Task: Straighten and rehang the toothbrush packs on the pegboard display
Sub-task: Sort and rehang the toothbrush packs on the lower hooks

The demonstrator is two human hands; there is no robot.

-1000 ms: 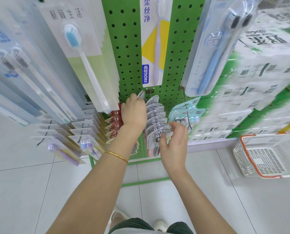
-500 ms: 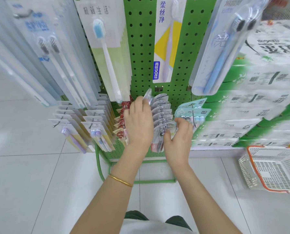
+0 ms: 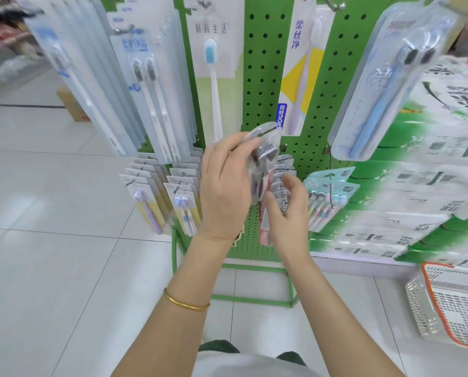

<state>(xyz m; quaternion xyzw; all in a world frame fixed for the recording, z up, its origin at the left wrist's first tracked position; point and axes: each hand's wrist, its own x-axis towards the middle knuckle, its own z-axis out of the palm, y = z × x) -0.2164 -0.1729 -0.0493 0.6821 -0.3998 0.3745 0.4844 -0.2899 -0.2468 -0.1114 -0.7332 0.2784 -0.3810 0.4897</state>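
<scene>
On the green pegboard (image 3: 262,77) hang many toothbrush packs. My left hand (image 3: 224,186) grips a clear toothbrush pack (image 3: 264,144) lifted up off its peg, in front of the board's lower middle. A row of similar clear packs (image 3: 283,183) still hangs on the peg just right of it. My right hand (image 3: 287,213) is at the front of that row, fingers loosely curled, thumb touching the front pack; whether it pinches one is hidden. Teal multi-brush packs (image 3: 328,197) hang right of the row.
Long white and blue packs (image 3: 151,85) hang at the upper left, a twin-brush blister pack (image 3: 390,85) at the upper right. Small purple-brush packs (image 3: 156,197) hang at lower left. Stacked tissue packages (image 3: 431,172) stand on the right; a white basket (image 3: 456,303) sits on the tiled floor.
My left hand has lifted a clear pack up and away from the hanging row. My right hand has shifted slightly at the front of the row. The camera has moved closer and tilted up.
</scene>
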